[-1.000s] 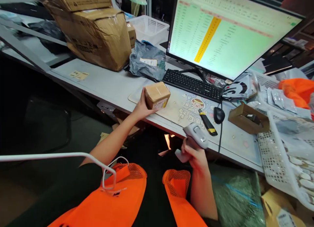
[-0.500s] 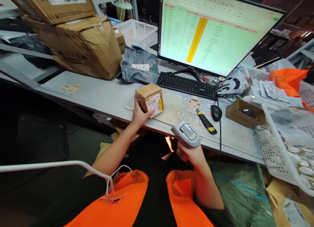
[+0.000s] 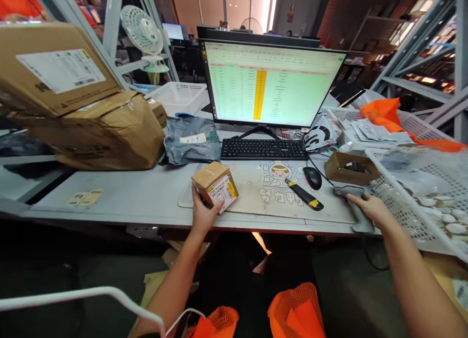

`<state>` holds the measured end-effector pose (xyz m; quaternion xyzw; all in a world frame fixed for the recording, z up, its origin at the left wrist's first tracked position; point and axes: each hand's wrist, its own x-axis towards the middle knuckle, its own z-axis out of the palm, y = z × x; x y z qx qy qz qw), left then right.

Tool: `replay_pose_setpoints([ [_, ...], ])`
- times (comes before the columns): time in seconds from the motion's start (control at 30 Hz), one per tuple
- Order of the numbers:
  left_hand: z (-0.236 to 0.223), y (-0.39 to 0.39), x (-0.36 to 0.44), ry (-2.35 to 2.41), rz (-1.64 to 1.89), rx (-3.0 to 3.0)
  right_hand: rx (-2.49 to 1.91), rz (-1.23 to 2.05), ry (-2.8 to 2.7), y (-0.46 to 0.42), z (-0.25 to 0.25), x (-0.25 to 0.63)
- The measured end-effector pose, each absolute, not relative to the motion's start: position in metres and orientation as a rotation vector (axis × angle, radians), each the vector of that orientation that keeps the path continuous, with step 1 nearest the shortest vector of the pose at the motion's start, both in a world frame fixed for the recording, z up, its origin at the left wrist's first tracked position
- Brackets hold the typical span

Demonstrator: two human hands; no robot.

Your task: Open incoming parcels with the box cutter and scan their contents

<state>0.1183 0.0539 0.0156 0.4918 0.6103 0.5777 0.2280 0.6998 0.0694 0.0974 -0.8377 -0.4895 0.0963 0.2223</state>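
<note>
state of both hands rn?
Left hand: closed around the small cardboard box, label side showing.
Right hand: on the grey scanner at the desk's right edge; grip firmness can't be told.

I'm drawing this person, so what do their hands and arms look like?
The left hand and right hand are bare: no gloves or watch showing. The forearms have no sleeves over them. Lower down is a bright orange, partly mesh garment.

Pale desk (image 3: 120, 196) with black keyboard (image 3: 263, 149)
</note>
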Motion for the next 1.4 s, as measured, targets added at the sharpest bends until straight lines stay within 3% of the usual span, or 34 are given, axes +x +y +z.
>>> replay_pose_setpoints([
  [0.1,0.016,0.055,0.117,1.674,1.587,1.361,-2.627,0.07,-1.346,0.068,0.103,0.686],
  [0.2,0.013,0.058,0.114,1.637,1.59,1.364,-2.384,-0.221,-1.544,0.084,0.116,0.626],
  [0.3,0.007,0.061,0.112,1.596,1.593,1.374,-2.064,0.074,-1.922,0.139,0.122,0.551],
  [0.53,0.009,0.058,0.114,1.624,1.572,1.34,-2.064,-0.001,-2.116,0.243,0.112,0.475],
  [0.8,0.008,0.058,0.116,1.587,1.58,1.318,-2.146,-0.032,-2.086,0.254,0.113,0.458],
  [0.97,0.026,0.054,0.107,1.483,1.58,1.317,-2.094,0.018,-2.186,0.192,0.117,0.48],
  [1.1,0.084,0.064,0.089,1.525,1.265,1.68,-2.127,0.022,-2.249,0.114,0.101,0.505],
  [1.23,0.143,0.095,0.082,1.186,0.785,2.118,-2.108,-0.052,-2.188,0.074,0.072,0.517],
  [1.4,0.159,0.095,0.105,1.243,0.19,2.541,-1.577,-0.019,-2.077,0.064,0.057,0.518],
])
